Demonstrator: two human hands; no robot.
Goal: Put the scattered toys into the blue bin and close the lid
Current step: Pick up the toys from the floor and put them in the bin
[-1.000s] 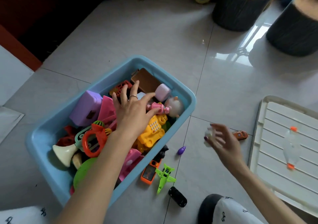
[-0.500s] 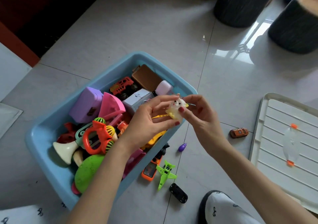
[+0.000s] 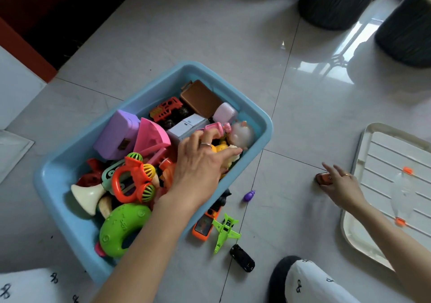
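The blue bin (image 3: 261, 118) stands on the tiled floor, filled with several toys. My left hand (image 3: 200, 165) is inside it with fingers apart, spread over the toys; a small white-and-yellow toy (image 3: 231, 161) lies just under the thumb. My right hand (image 3: 339, 184) reaches out to the right, fingers stretched over a brown toy car (image 3: 323, 178) that sits on the floor beside the lid (image 3: 382, 160). Loose on the floor by the bin lie a purple bug (image 3: 249, 195), a green plane (image 3: 226, 231), a black car (image 3: 242, 257) and an orange toy (image 3: 204, 225).
The white lid with orange clips lies flat at the right edge. Two dark round stools (image 3: 335, 2) stand at the back right. My knee in white patterned cloth (image 3: 310, 284) is at the bottom. A dark doorway is at the back left.
Both hands held the small white toy together above the bin's rim. The left hand has since gone down into the bin with it, and the right hand has swung right to the brown car.
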